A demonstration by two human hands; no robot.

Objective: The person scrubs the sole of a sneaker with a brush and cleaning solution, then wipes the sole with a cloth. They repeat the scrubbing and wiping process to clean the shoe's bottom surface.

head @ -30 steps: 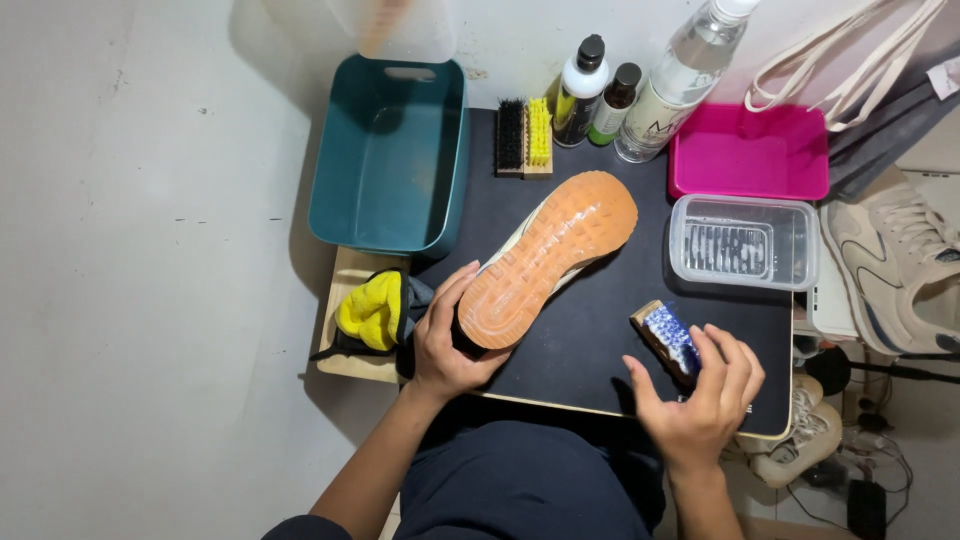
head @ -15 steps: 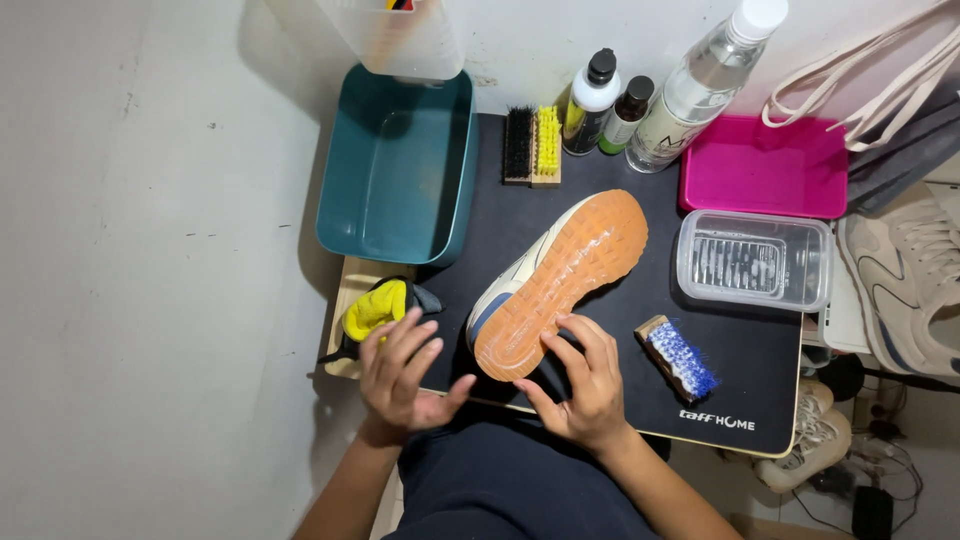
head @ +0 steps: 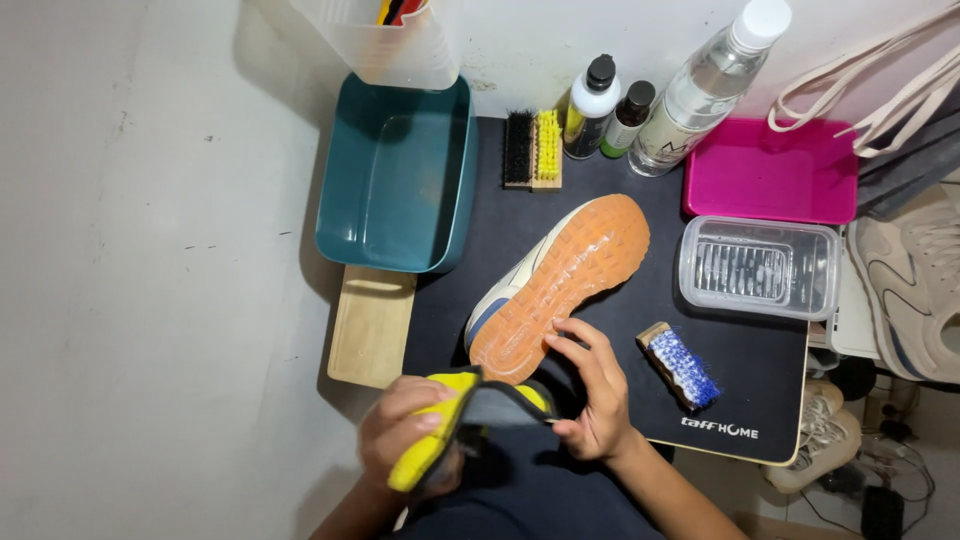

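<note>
A sneaker (head: 558,285) lies on its side on the black table mat (head: 620,400), orange sole facing up. My left hand (head: 405,435) grips a yellow and grey cloth (head: 455,430) just below the shoe's heel. My right hand (head: 592,392) pinches the cloth's other edge, its fingers touching the heel of the sole. A small brush with blue bristles (head: 680,365) lies on the mat to the right of my right hand.
A teal tub (head: 395,185) and a wooden board (head: 372,325) sit at the left. Two brushes (head: 532,150), three bottles (head: 640,105), a pink tray (head: 770,172) and a clear lidded box (head: 758,266) line the back and right. Another beige shoe (head: 915,290) rests at far right.
My left hand picked the yellow cloth off the wooden board and brought it in front of me. My right hand left the blue brush on the mat and took the cloth's edge.
</note>
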